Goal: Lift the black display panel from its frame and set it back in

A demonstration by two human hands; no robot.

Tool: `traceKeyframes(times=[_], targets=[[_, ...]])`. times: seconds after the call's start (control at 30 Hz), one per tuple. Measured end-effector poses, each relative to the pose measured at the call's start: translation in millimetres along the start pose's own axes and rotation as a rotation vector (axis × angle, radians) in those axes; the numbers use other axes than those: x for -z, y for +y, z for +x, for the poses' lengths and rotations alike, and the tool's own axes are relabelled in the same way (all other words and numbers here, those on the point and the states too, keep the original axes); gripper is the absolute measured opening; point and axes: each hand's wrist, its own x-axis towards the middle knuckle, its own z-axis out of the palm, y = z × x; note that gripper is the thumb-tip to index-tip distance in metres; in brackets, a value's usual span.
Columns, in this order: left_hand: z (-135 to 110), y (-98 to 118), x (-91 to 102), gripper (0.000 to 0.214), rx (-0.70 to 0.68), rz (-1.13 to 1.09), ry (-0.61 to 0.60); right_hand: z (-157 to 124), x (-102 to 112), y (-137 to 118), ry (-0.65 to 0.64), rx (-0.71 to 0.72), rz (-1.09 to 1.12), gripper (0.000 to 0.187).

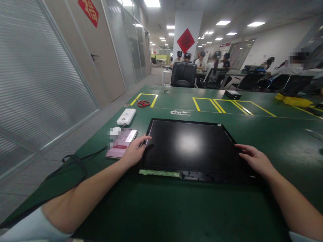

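A black LCD panel point(186, 148) lies face up on the green table, a ceiling light reflected in its middle. A green circuit board strip point(159, 173) runs along the left part of its near edge. My left hand point(136, 151) holds the panel's left edge, thumb side over the rim. At the opposite edge, my right hand point(256, 161) grips the frame with bent fingers; their undersides are hidden. Close beside my left hand lies a phone point(121, 148) with a lit pinkish screen, and beyond it a white power bank point(126, 116).
Red-handled scissors point(143, 103) lie inside a yellow tape outline at the far left. Small white pieces point(180, 113) rest behind the panel. A black box point(232, 94) stands farther back, with a yellow object point(294, 100) to its right. A black cable point(93, 154) crosses the left side.
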Motion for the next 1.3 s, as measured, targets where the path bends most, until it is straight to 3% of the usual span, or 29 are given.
traceKeyframes(times=[0.17,0.27,0.4,0.63,0.97,1.3], targets=[[1.4,4.7,-3.6,0.039,0.115,-0.368,0.038,-1.5,-0.6,-1.1,0.025,0.067,-0.054,0.033],[2.4,9.8,-2.6,0.04,0.193,-0.498,0.055,-0.4,-1.7,2.0,0.023,0.021,-0.039,0.042],[2.7,16.4,1.1,0.035,0.276,-0.594,0.065,1.7,-2.2,8.2,-0.002,-0.043,-0.004,0.054],[1.2,19.7,1.4,0.026,0.298,-0.755,0.046,-0.1,0.2,3.7,0.001,-0.026,-0.043,0.051],[3.7,23.5,0.6,0.048,0.414,-0.985,0.122,-1.3,-1.5,1.9,0.031,0.035,-0.104,0.046],[4.1,16.4,0.9,0.062,0.363,-0.981,0.093,-3.0,0.4,-2.4,0.029,0.045,-0.122,0.046]])
